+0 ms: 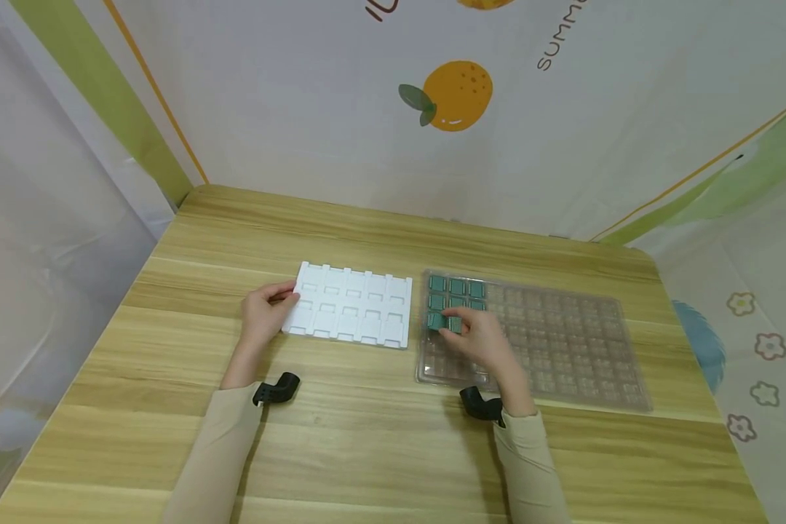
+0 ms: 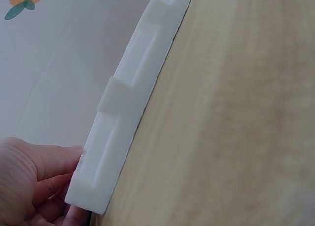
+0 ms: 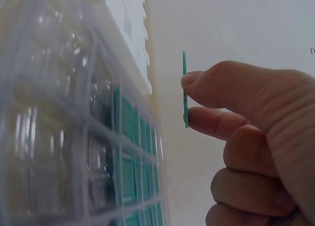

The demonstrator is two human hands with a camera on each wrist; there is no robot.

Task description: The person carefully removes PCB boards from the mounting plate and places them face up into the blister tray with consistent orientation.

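Observation:
My left hand [image 1: 260,314] grips the left edge of a white plastic tray [image 1: 314,297] with two rows of shallow recesses. In the left wrist view the thumb lies against the corner of that tray [image 2: 125,95], fingers curled at its side. Between thumb and forefinger my right hand [image 1: 485,338] pinches a thin green circuit board [image 3: 184,62], seen edge-on in the right wrist view and held off the clear compartment tray [image 1: 634,356]. Several more green boards [image 1: 457,286] sit in that clear tray's left columns, one partly hidden by the right hand.
Both trays lie on a wood-grain table [image 1: 354,437], the white one left of the clear one. A white curtain [image 1: 301,109] printed with fruit hangs behind the table. Black wrist mounts [image 1: 280,388] are worn at both sleeves.

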